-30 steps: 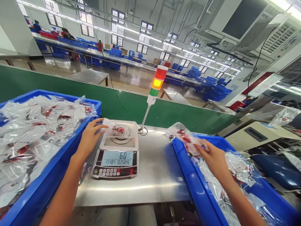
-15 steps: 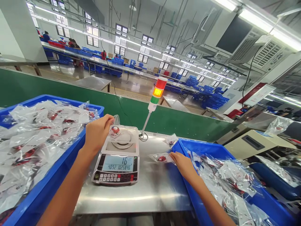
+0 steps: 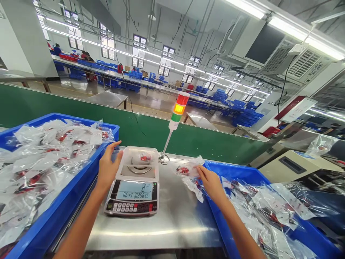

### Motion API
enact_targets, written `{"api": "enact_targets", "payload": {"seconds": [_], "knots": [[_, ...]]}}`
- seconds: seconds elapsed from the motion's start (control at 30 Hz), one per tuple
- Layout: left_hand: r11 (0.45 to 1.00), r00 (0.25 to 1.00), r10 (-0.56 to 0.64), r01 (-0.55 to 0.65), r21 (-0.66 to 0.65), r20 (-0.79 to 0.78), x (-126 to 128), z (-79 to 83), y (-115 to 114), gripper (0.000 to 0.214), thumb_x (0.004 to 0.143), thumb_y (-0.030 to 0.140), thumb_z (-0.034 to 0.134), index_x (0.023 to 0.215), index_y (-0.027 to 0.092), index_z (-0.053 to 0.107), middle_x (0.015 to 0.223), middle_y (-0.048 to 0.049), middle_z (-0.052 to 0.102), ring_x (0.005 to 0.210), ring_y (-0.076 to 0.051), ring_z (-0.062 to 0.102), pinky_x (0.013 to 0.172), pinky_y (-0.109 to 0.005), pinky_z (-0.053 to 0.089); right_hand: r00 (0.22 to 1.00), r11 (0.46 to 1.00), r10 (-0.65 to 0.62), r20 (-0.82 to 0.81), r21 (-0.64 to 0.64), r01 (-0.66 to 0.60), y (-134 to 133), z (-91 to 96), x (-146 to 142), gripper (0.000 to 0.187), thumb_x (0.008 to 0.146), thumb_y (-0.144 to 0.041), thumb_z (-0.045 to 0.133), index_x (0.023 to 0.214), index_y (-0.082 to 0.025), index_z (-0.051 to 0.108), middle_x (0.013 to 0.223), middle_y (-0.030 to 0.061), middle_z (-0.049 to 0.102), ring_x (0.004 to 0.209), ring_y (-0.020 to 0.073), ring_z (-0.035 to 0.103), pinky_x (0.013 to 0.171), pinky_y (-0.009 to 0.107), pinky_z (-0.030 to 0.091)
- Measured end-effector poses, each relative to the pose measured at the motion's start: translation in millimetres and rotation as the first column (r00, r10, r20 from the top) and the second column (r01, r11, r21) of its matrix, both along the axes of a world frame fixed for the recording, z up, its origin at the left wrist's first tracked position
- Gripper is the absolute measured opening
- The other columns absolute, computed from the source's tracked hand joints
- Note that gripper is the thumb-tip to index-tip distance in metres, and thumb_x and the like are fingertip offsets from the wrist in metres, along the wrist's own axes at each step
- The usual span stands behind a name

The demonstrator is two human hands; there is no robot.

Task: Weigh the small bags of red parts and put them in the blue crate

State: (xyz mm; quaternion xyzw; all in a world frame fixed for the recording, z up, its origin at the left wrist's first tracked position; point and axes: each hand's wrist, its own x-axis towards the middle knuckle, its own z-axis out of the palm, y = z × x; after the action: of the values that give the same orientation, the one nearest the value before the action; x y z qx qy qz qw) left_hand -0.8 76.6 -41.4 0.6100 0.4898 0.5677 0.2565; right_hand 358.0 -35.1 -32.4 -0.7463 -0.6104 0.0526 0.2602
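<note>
My left hand (image 3: 109, 167) is empty beside the scale's left edge, its thumb and fingers apart. On the pan of the digital scale (image 3: 133, 183) lies a clear bag with a red item (image 3: 145, 157); the top line of the display reads 2. To the right, my right hand (image 3: 210, 181) pinches the edge of another clear plastic bag (image 3: 184, 169) with red contents, held above the steel table. Beneath it a further bag (image 3: 195, 189) hangs or lies by the corner of the right blue bin (image 3: 231, 166).
At the left stands a blue bin (image 3: 81, 172) heaped with similar bags. Behind the scale rises a signal light (image 3: 178, 108), lit amber, in front of a green partition (image 3: 151, 135). A beige machine (image 3: 293, 167) is at the right. Several people sit at far tables.
My left hand has let go of its bag onto the scale and drawn back left. My right hand's bag has risen slightly. The display's top number has dropped to 2.
</note>
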Motion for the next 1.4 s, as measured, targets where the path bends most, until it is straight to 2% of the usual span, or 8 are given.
{"api": "enact_targets", "payload": {"seconds": [0.13,0.3,0.43,0.67,0.97,1.1,1.23,1.4], "knots": [[0.999,1.0,0.03,-0.03,0.031,0.003,5,0.5,-56,0.041,0.091,0.048,0.056,0.124,0.024,0.061,0.133,-0.0084,0.064,0.129,-0.026,0.056,0.116,-0.044,0.039,0.991,0.999,0.042,-0.124,0.033,-0.039,-18,12.9,-8,0.047,0.099,-0.048,0.032,0.107,-0.023,0.071,0.068,0.0032,0.068,0.071,0.0264,0.066,0.071,0.035,0.049],[0.802,0.831,-0.553,0.512,-0.306,-0.06,59,-10.2,-118,0.08,0.069,0.037,0.08,0.142,0.029,0.05,0.147,-0.0094,0.054,0.139,-0.031,0.047,0.116,-0.045,0.04,0.938,0.96,0.245,-0.244,-0.076,-0.27,-53,27.1,-48,0.045,0.099,-0.053,0.038,0.098,-0.025,0.073,0.084,0.0045,0.074,0.077,0.0244,0.067,0.069,0.03,0.049],[0.619,0.767,-0.637,0.569,-0.542,0.077,90,-24.5,-136,0.041,0.069,0.028,0.074,0.109,0.022,0.067,0.114,-0.0081,0.073,0.112,-0.028,0.064,0.102,-0.037,0.046,0.894,0.924,0.281,-0.348,-0.153,-0.35,-76,21.0,-65,0.047,0.1,-0.054,0.04,0.09,-0.023,0.074,0.078,0.0025,0.074,0.07,0.0199,0.066,0.064,0.026,0.049],[0.539,0.72,-0.67,0.64,-0.547,0.183,93,-35.7,-143,0.021,0.075,0.041,0.066,0.085,0.022,0.067,0.089,-0.0023,0.074,0.087,-0.022,0.065,0.082,-0.029,0.047,0.843,0.929,0.212,-0.494,-0.167,-0.331,-82,2.8,-61,0.039,0.091,-0.057,0.059,0.1,-0.023,0.076,0.096,0.0046,0.078,0.088,0.024,0.071,0.078,0.028,0.053],[0.759,0.907,-0.377,0.418,-0.499,0.186,83,-55.1,-144,0.045,0.09,0.061,0.05,0.077,0.023,0.07,0.084,-0.0054,0.077,0.083,-0.024,0.071,0.076,-0.032,0.055,0.715,0.976,0.037,-0.698,-0.13,-0.177,-76,-16.5,-61,0.051,0.08,-0.068,0.066,0.082,-0.019,0.081,0.086,0.0107,0.08,0.084,0.03,0.075,0.074,0.034,0.059],[0.991,0.983,-0.134,0.13,-0.037,-0.124,59,-34.2,-112,0.028,0.097,0.041,0.049,0.096,0.027,0.073,0.101,-0.0055,0.077,0.098,-0.024,0.071,0.095,-0.038,0.055,0.768,0.997,-0.007,-0.641,-0.063,-0.044,-75,-18.9,-51,0.052,0.084,-0.068,0.062,0.091,-0.019,0.079,0.092,0.0118,0.08,0.091,0.0316,0.075,0.077,0.036,0.059],[0.951,0.85,-0.155,0.266,0.156,-0.504,41,-5.2,-45,0.033,0.091,0.026,0.053,0.12,0.024,0.068,0.137,-0.0066,0.064,0.136,-0.03,0.05,0.115,-0.053,0.039,0.868,0.995,0.01,-0.496,0.093,0.041,-54,5.5,-46,0.043,0.09,-0.06,0.057,0.094,-0.022,0.077,0.096,0.01,0.08,0.098,0.0305,0.073,0.084,0.036,0.055],[0.982,0.901,-0.134,0.178,0.07,-0.412,44,17.4,18,0.017,0.085,0.03,0.057,0.082,0.023,0.073,0.096,-0.005,0.078,0.099,-0.027,0.07,0.104,-0.047,0.05,0.9,0.933,0.139,-0.412,0.36,0.02,16,42.7,-75,0.037,0.093,-0.05,0.053,0.097,-0.021,0.076,0.098,0.0071,0.08,0.095,0.0265,0.072,0.085,0.034,0.053]]}}
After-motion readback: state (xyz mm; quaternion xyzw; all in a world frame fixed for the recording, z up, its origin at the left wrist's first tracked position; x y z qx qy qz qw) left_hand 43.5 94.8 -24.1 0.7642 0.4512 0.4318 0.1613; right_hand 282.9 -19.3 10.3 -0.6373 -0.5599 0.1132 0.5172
